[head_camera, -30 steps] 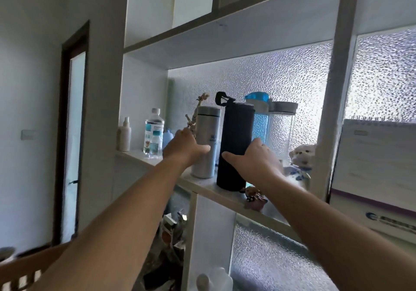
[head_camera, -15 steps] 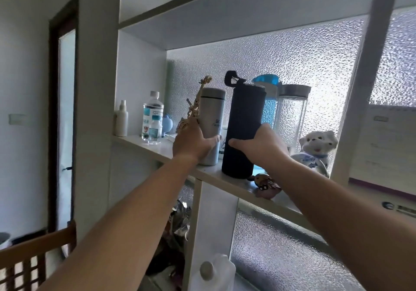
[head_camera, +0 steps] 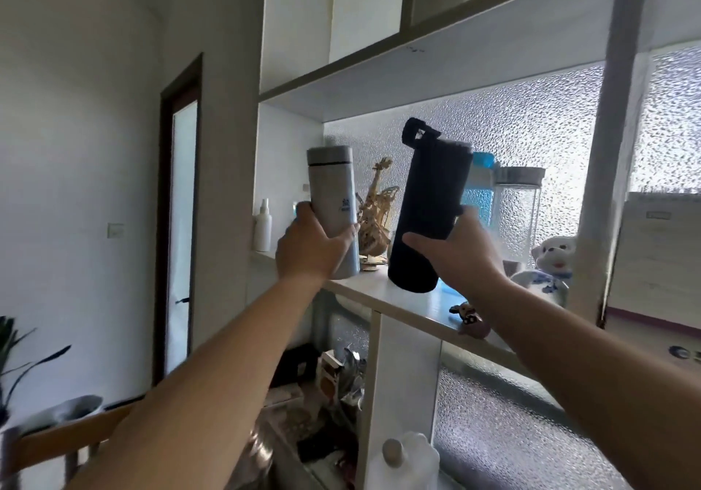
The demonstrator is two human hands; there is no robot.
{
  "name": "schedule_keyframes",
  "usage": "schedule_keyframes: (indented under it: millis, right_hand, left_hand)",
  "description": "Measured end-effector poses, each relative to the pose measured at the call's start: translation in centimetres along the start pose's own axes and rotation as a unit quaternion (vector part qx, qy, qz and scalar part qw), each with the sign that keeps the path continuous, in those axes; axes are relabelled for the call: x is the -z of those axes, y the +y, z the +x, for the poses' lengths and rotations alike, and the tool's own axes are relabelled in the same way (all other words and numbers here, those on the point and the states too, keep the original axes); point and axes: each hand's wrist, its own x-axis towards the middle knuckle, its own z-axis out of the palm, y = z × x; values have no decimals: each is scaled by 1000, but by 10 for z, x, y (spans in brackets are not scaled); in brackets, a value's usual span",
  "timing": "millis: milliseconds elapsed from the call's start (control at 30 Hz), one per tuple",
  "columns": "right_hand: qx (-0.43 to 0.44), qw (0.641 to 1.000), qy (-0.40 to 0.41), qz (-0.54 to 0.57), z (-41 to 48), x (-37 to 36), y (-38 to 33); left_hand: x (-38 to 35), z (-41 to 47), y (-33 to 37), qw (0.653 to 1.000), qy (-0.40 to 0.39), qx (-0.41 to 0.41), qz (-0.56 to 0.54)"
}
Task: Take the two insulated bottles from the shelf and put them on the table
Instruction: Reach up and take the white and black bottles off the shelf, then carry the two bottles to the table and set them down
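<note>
My left hand (head_camera: 309, 248) is wrapped around the lower part of a silver insulated bottle (head_camera: 333, 193), which is lifted off the shelf (head_camera: 402, 300) and leans slightly left. My right hand (head_camera: 461, 252) grips a taller black insulated bottle (head_camera: 430, 205) with a loop strap on its lid. That bottle is raised and tilted right, its base just above the shelf board. Both bottles are out in front of the shelf opening.
On the shelf stand a wooden violin model (head_camera: 377, 216), a white spray bottle (head_camera: 263, 226), a blue-lidded bottle (head_camera: 480, 190), a glass jar (head_camera: 517, 209), a ceramic bear (head_camera: 546, 273) and a small figurine (head_camera: 468, 319). A wooden chair (head_camera: 64, 440) is at lower left.
Both hands closed on the bottles and lifted them off the shelf board, pulling them toward me; the bottles now tilt and hang in the air.
</note>
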Motion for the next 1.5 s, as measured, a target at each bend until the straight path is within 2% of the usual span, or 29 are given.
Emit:
schedule_keyframes:
  millis: [200, 433, 700, 900, 1200, 1500]
  right_hand:
    - [25, 998, -45, 36, -32, -16, -29]
    - [41, 980, -160, 115, -82, -60, -60]
    - [74, 935, -290, 188, -172, -121, -92]
    - [97, 898, -373, 212, -248, -160, -105]
    - [87, 862, -464, 186, -359, -202, -66]
    - [34, 848, -511, 134, -441, -206, 10]
  left_hand:
    - [72, -27, -19, 995, 82, 16, 58]
    - [167, -76, -53, 981, 116, 82, 128]
    - [272, -163, -87, 941, 216, 178, 192]
    - [323, -242, -109, 899, 264, 272, 220]
    - [336, -361, -146, 852, 235, 320, 340]
    - [294, -442, -178, 851, 158, 419, 274]
